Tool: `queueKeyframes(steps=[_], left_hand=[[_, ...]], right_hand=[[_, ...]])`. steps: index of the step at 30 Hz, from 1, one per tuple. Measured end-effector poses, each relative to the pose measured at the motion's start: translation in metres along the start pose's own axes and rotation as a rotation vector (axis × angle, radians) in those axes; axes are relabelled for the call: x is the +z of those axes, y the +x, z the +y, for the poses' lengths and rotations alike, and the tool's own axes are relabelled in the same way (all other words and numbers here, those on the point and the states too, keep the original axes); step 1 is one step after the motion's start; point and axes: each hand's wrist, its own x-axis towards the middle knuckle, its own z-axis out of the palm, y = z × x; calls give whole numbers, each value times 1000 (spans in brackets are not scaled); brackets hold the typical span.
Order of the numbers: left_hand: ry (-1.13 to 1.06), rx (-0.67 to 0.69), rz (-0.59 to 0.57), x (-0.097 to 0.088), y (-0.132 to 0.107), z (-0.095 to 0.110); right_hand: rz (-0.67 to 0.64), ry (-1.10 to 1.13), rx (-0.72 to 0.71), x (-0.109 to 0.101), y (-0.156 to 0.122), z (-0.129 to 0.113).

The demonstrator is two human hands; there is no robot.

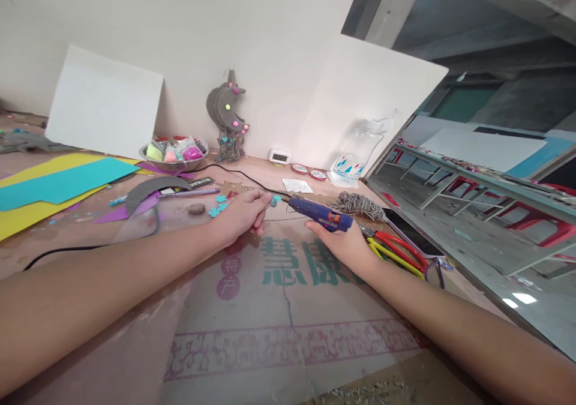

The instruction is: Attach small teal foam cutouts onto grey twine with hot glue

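Note:
My right hand (344, 240) grips a dark blue hot glue gun (317, 213) with an orange part near its back end. The gun's nozzle points left, close to a small teal paper flower (275, 200). Between thumb and fingers, my left hand (245, 216) pinches that flower. Several more teal paper flowers (218, 207) lie just left of my left hand, and a brown stone-like lump (195, 209) sits beyond them. Both hands are above a printed plastic sheet (252, 309) spread over the table.
A bowl of coloured clay packs (173, 164), a grey moon ornament (227, 108), a small clock (279, 156) and a clear jug (353, 159) line the wall. On the right lie grey cord (360, 206), red-handled pliers (400, 246) and a phone (414, 234). Coloured sheets (67, 183) cover the left.

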Motion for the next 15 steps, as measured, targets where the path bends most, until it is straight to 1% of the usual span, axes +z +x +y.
queueKeyframes(steps=[3, 5, 7, 9, 12, 15], left_hand=[[-15, -6, -1, 0, 1, -1], [-17, -25, -8, 0, 2, -2], [-3, -25, -24, 0, 1, -1], [29, -1, -18, 1, 0, -1], [90, 22, 23, 1, -1, 0], [141, 18, 53, 1, -3, 3]], right_hand=[[-23, -37, -26, -6, 7, -1], [-30, 5, -67, -12, 13, -3], [-9, 79, -95, -18, 20, -5], [21, 99, -97, -25, 29, -6], [25, -24, -119, -34, 47, -5], [21, -191, -139, -35, 75, 5]])
